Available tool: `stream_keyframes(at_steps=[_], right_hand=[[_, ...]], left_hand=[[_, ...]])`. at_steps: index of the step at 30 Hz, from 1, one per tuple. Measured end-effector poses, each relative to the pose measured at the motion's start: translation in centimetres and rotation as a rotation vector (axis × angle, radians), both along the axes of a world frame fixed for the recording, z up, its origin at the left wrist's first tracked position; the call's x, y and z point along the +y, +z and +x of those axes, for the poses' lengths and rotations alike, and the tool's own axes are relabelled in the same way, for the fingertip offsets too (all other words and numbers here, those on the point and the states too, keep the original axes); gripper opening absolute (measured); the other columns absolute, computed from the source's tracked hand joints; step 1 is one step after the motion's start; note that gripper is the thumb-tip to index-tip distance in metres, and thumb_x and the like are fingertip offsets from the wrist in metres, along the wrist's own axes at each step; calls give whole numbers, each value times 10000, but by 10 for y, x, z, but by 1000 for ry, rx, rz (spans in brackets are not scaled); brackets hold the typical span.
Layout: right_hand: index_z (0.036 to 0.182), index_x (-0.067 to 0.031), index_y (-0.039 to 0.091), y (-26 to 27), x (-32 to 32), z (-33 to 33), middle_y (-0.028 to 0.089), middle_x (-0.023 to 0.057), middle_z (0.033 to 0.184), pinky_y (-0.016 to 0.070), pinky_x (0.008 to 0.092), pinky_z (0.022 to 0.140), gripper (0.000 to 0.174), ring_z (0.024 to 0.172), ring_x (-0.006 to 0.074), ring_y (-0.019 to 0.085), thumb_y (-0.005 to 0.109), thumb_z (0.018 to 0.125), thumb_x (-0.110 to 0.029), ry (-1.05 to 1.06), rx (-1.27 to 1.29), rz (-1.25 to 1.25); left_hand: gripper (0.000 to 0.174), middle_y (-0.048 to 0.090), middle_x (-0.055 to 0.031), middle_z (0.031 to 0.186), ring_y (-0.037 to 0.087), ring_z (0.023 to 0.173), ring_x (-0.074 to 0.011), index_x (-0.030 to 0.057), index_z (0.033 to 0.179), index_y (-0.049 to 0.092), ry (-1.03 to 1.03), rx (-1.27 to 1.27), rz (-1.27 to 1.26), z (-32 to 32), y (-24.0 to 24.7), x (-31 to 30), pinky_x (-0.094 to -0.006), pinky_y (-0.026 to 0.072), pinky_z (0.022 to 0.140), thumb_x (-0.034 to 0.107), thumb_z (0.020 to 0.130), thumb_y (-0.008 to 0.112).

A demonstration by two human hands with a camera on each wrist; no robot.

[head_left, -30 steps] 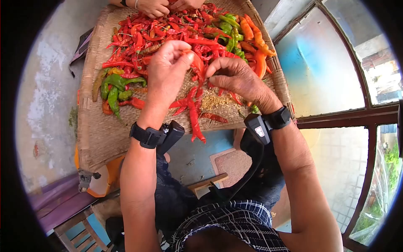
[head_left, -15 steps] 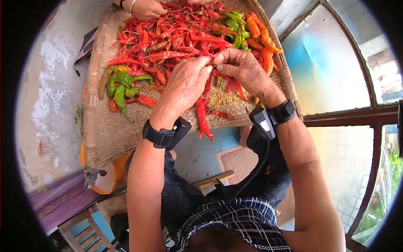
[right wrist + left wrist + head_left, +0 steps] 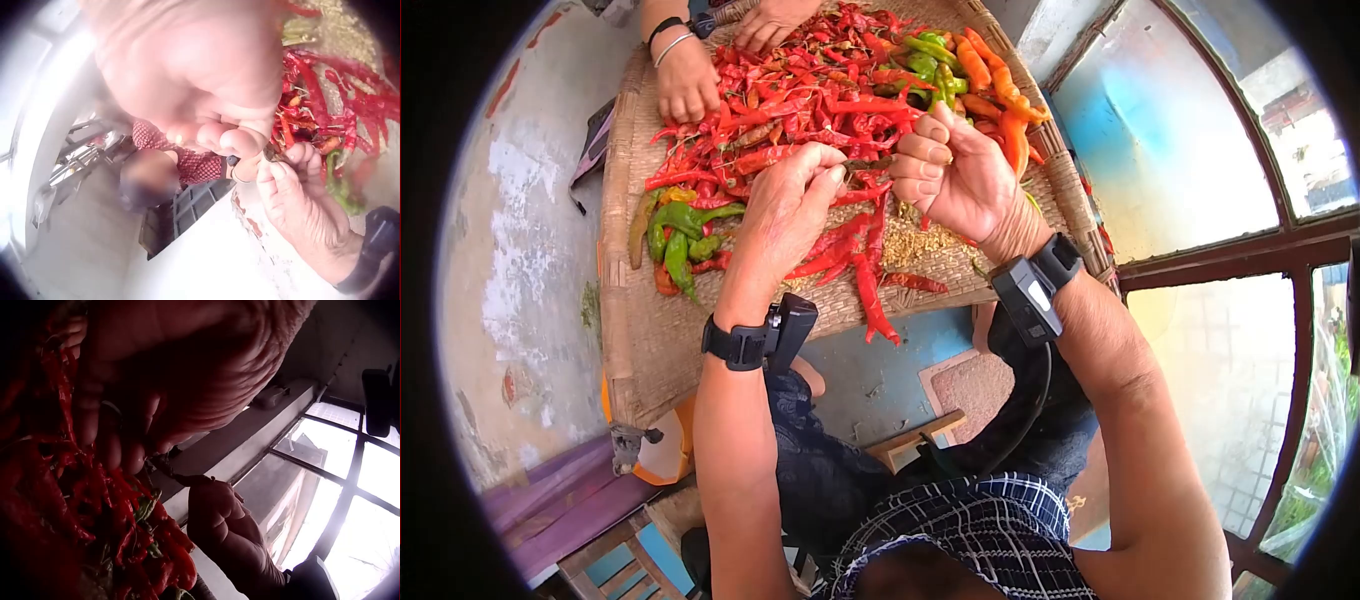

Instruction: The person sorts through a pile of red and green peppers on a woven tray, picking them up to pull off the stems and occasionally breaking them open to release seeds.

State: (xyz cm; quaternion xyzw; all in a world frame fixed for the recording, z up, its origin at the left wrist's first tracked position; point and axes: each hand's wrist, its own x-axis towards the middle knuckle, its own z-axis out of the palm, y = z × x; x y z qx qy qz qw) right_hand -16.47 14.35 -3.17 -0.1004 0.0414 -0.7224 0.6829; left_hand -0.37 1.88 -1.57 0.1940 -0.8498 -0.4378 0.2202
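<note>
My left hand (image 3: 785,205) is over the pile of red chili peppers (image 3: 800,110), thumb and forefinger pinching a dark, shrivelled pepper (image 3: 868,164). That pepper (image 3: 187,479) points toward my right hand (image 3: 965,185), its far end right at the curled fingers in the left wrist view. The right palm is turned up, fingers curled inward and thumb raised. A small pale seed (image 3: 179,139) sticks to one right fingertip. Below the hands, long red peppers (image 3: 868,285) hang over the front rim of the woven tray (image 3: 670,340). Pale seeds (image 3: 915,245) lie heaped on the weave.
Green peppers (image 3: 675,240) lie at the tray's left, with more green peppers (image 3: 940,70) and orange peppers (image 3: 1000,85) at the back right. Another person's hand (image 3: 688,85) and second hand (image 3: 775,20) reach into the pile's far side. A window (image 3: 1190,150) borders the right.
My hands came together over the pile, then moved apart. The right hand turned palm up. A dark pepper now shows at the left fingertips. The other person's hands moved further into view.
</note>
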Motion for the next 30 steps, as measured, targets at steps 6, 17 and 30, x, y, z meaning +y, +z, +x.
stream_keyframes(at_steps=[6,17,30], right_hand=[[732,-122,432,8,3,-16,378,-14,624,316,257,518,340,564,124,346,430,972,-364,-109,276,49],[966,-96,618,-32,2,-27,584,85,796,496,347,666,199,773,233,613,614,773,-45,-634,2537,22],[906,-117,640,-29,-17,-30,538,85,906,524,368,653,167,902,260,593,570,758,-83,-468,3006,-125]], left_hand=[[259,647,-65,920,605,827,-133,5,1146,545,185,61,-40,4,11,-12,-269,483,768,152,933,525],[165,610,-164,918,584,893,-336,22,973,599,-46,-93,-578,-5,-18,11,-403,460,789,123,847,561],[187,612,-176,952,564,939,-364,24,992,594,-72,-290,-587,7,-18,16,-435,455,810,147,864,534]])
